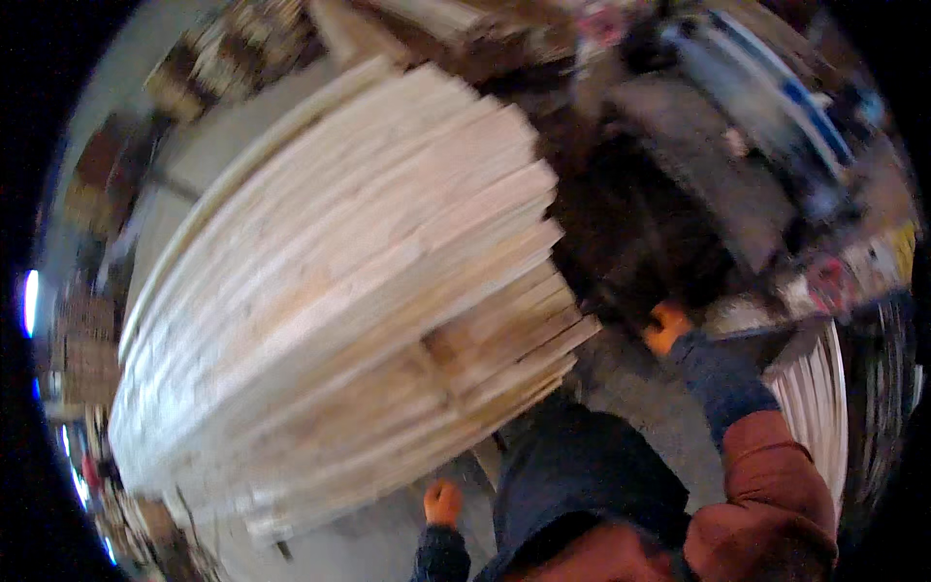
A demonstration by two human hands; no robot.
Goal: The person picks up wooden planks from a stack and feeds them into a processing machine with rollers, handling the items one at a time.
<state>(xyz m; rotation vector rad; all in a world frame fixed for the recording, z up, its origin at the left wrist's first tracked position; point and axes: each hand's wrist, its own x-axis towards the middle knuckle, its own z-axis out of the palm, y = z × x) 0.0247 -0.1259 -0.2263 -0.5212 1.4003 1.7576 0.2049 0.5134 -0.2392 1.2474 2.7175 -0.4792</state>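
Note:
The whole picture is smeared by motion. A big stack of pale wooden planks fills the middle and left, its cut ends facing right. My left hand, in an orange glove, hangs low just under the stack's near edge; I cannot tell whether it holds anything. My right hand, also orange-gloved, with a dark blue cuff and rust-brown sleeve, is raised to the right of the plank ends, near a dark machine body. Its grip is too blurred to read.
A second pile of thin pale boards stands at the right behind my right arm. Grey concrete floor shows below the stack. More timber stacks lie at the back left, and blue and white machinery at the back right.

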